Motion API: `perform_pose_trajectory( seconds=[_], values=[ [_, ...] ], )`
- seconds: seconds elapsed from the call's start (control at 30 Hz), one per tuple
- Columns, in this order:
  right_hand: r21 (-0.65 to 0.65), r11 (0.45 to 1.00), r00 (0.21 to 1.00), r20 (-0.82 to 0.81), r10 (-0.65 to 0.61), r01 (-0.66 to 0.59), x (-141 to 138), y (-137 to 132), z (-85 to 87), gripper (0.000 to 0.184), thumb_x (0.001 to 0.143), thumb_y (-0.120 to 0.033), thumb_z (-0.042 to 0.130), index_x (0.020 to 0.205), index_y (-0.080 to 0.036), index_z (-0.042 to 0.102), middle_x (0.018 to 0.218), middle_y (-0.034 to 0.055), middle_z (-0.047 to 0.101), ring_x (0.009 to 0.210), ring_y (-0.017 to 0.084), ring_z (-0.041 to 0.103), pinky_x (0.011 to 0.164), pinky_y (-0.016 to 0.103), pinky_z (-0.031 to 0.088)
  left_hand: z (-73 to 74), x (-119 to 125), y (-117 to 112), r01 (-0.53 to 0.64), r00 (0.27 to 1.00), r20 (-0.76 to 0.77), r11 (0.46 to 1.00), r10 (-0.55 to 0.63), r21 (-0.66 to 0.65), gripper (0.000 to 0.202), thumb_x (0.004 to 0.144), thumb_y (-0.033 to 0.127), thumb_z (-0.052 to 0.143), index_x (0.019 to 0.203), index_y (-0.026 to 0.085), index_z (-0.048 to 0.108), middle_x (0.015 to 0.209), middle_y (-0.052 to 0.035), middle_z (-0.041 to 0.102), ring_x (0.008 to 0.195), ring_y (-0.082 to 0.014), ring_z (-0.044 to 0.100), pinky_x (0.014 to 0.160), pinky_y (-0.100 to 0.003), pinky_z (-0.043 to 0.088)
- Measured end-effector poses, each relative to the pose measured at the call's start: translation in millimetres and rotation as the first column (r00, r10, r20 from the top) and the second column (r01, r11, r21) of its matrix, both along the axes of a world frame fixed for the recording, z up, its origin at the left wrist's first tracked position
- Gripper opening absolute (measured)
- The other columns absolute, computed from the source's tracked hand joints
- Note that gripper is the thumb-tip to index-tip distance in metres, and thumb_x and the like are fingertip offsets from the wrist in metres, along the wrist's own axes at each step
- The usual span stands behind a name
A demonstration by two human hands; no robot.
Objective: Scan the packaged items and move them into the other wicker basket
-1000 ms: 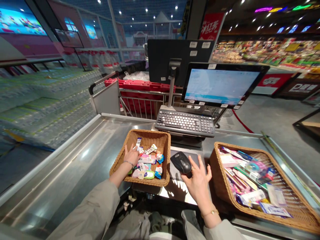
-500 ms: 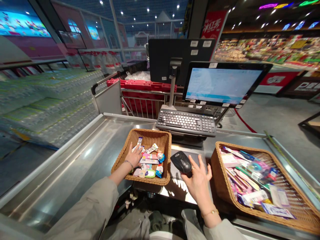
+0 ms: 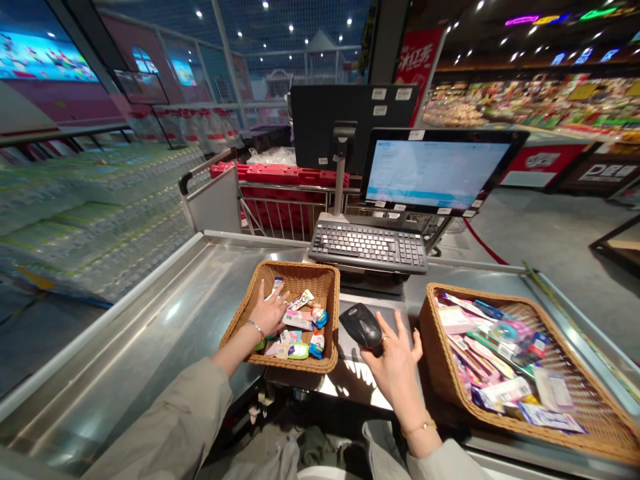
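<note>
Right hand (image 3: 397,363), grip open, spread wide, touching black scanner (image 3: 363,327) on steel surface (image 3: 150,347). Left hand (image 3: 270,313), grip open, flat on packets (image 3: 295,333) in small wicker basket (image 3: 300,267), beside white packet (image 3: 301,298) lettered "Dove"; reached slightly farther in than before.

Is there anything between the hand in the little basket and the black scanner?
Yes. The snack packets and the little basket's right wall lie between the left hand and the scanner at the right hand.

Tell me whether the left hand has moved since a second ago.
Yes: the left hand has edged slightly right, toward the middle of the small wicker basket.
</note>
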State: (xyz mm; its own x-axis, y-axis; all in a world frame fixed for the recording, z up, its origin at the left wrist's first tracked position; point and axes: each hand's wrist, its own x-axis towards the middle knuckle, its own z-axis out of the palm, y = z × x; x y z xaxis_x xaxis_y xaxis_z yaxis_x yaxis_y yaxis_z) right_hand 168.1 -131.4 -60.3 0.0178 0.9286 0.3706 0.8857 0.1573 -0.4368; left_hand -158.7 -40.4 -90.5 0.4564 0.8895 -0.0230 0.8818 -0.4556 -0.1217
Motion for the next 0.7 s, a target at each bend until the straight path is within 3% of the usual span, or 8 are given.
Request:
perform_pose_trajectory(
  seconds=[0.23, 0.37, 0.5, 0.57, 0.7],
  values=[
    [0.011, 1.0, 1.0, -0.019, 0.022, -0.021, -4.2, -0.1, 2.7, 0.012, 0.074, -0.027, 0.057, 0.079, -0.022, 0.066, 0.132, 0.004, 0.061, 0.142, 0.032, 0.027, 0.111, 0.062, 0.008, 28.6, 4.3, 4.1, 0.057, 0.998, -0.038, 0.998, -0.057, 0.02, 0.021, 0.08, 0.027, 0.065, 0.101, 0.025, 0.068, 0.141, -0.0065, 0.054, 0.144, -0.0338, 0.025, 0.106, -0.072, -0.019],
    [0.018, 0.999, 0.999, -0.029, 0.027, -0.027, -4.5, -1.1, 3.6, 0.011, 0.073, -0.026, 0.057, 0.078, -0.022, 0.066, 0.132, 0.004, 0.061, 0.142, 0.032, 0.028, 0.111, 0.063, 0.009, 35.2, 3.6, 6.0, 0.074, 0.997, -0.022, 0.997, -0.074, -0.001, 0.018, 0.082, 0.02, 0.061, 0.098, 0.024, 0.067, 0.138, -0.0065, 0.057, 0.143, -0.032, 0.03, 0.105, -0.073, -0.019],
    [0.019, 0.999, 0.999, -0.023, 0.031, -0.031, -3.0, -2.4, 2.7, 0.012, 0.073, -0.027, 0.057, 0.079, -0.022, 0.066, 0.133, 0.0047, 0.06, 0.142, 0.033, 0.028, 0.11, 0.063, 0.008, 34.0, 1.8, 7.0, -0.003, 0.999, 0.037, 0.999, 0.005, -0.042, 0.025, 0.086, 0.009, 0.048, 0.092, 0.024, 0.068, 0.125, -0.0045, 0.066, 0.139, -0.0254, 0.039, 0.11, -0.066, -0.019],
    [0.023, 0.999, 0.999, -0.017, 0.032, -0.031, -1.8, -3.2, 2.2, 0.013, 0.073, -0.028, 0.057, 0.079, -0.022, 0.066, 0.133, 0.0051, 0.06, 0.142, 0.033, 0.028, 0.111, 0.062, 0.008, 31.6, -0.3, 7.6, -0.057, 0.997, 0.041, 0.996, 0.06, -0.063, 0.028, 0.087, 0.008, 0.045, 0.085, 0.023, 0.069, 0.109, -0.0049, 0.073, 0.13, -0.0239, 0.049, 0.112, -0.062, -0.018],
    [0.035, 0.999, 1.0, -0.01, 0.02, -0.019, 0.7, -5.0, 3.5, 0.012, 0.074, -0.028, 0.056, 0.079, -0.022, 0.066, 0.132, 0.0053, 0.06, 0.142, 0.033, 0.029, 0.111, 0.062, 0.008, 31.4, -4.0, 9.9, -0.15, 0.987, 0.031, 0.981, 0.155, -0.125, 0.023, 0.085, 0.016, 0.051, 0.074, 0.024, 0.069, 0.083, -0.0023, 0.075, 0.096, -0.0229, 0.069, 0.113, -0.061, -0.013]
  ],
)
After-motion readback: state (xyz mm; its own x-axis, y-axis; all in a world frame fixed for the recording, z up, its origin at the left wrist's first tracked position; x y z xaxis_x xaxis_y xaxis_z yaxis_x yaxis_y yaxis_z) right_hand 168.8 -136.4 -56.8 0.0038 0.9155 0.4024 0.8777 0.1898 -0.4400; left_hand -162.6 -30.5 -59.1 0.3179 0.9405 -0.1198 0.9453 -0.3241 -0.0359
